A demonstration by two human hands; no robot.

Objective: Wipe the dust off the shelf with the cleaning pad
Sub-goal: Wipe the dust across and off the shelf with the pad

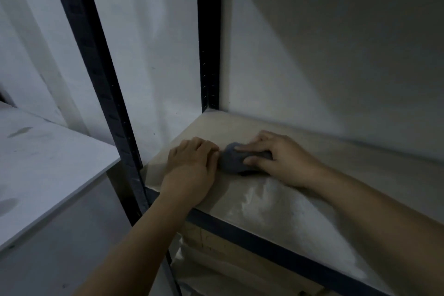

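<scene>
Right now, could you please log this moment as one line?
right hand grips dark grey cleaning pad | left hand rests on pale shelf board | wiping

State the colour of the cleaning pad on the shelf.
Dark grey soft cleaning pad, seen in the head view.

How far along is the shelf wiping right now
Mid-job, it seems. The right hand grips the grey cleaning pad and presses it on the shelf near its left end. The left hand rests flat beside the pad. In this dim picture no dust line shows, so what is done cannot be told. The shelf to the right and along the back probably remains.
</scene>
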